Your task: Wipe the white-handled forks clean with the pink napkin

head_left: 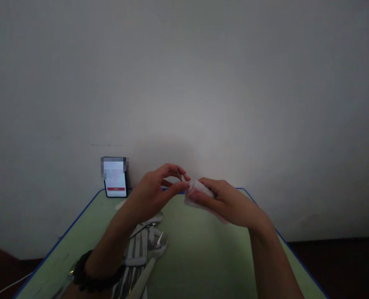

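Note:
Above the far part of the table, my two hands meet. My left hand (162, 182) pinches a thin metal utensil (179, 173), of which only a narrow shiny bit shows between the fingers; its kind is hidden. A dark beaded bracelet (94, 274) circles the left wrist. Wrapped in the fingers of my right hand (230, 199) is a white cloth (199, 193) with a pinkish tint. The cloth touches the left fingertips, and a corner of it hangs below the right hand. Beneath my left forearm lies a pile of cutlery (137, 249), with a fork (161, 247) at its right side.
A smartphone (116, 182) with a lit screen leans upright at the table's far left corner. The pale green table (199, 257) has a blue edge and stands against a plain wall (184, 83). A white cable (11, 285) runs at the lower left.

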The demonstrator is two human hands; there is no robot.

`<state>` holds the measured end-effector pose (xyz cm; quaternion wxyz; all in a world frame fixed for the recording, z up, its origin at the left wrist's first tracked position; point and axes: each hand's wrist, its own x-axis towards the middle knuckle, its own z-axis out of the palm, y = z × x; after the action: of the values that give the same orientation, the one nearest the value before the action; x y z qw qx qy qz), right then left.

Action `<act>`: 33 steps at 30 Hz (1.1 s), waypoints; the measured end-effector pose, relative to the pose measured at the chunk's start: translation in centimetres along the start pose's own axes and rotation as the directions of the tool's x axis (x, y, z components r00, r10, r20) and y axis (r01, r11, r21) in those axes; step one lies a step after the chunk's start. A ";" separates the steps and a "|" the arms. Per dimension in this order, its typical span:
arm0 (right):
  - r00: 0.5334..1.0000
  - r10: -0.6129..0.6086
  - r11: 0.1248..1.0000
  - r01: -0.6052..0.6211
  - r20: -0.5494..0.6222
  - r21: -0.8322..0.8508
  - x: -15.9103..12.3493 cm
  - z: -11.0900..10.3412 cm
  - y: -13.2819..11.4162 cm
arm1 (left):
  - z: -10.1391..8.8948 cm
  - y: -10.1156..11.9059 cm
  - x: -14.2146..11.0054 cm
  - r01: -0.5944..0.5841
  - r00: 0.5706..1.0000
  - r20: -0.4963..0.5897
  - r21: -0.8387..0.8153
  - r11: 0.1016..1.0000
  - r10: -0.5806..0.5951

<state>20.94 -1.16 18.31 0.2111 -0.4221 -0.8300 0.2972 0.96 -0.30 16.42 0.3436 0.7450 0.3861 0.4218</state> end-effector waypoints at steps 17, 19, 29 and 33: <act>0.992 0.089 0.995 -0.085 0.094 -0.043 -0.5 -0.4 0.0 | -1.3 1.0 -1.2 -0.041 0.960 0.272 0.347 0.937 -0.059; 0.990 0.088 0.996 -0.083 0.113 -0.042 -0.5 -0.4 -0.2 | -1.3 1.2 -1.2 -0.068 0.947 0.316 0.354 0.933 -0.051; 0.994 0.066 0.998 -0.067 0.087 0.004 -0.6 -0.4 0.1 | -1.3 1.2 -1.2 -0.100 0.958 0.288 0.367 0.925 -0.011; 0.986 0.076 0.997 -0.078 0.148 0.003 -0.6 -0.5 -0.3 | -1.2 1.5 -1.2 -0.145 0.951 0.309 0.394 0.908 0.018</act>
<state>21.41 -1.65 18.84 0.1394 -0.4296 -0.8251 0.3394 -0.07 -1.81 17.72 0.2150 0.8711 0.3780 0.2280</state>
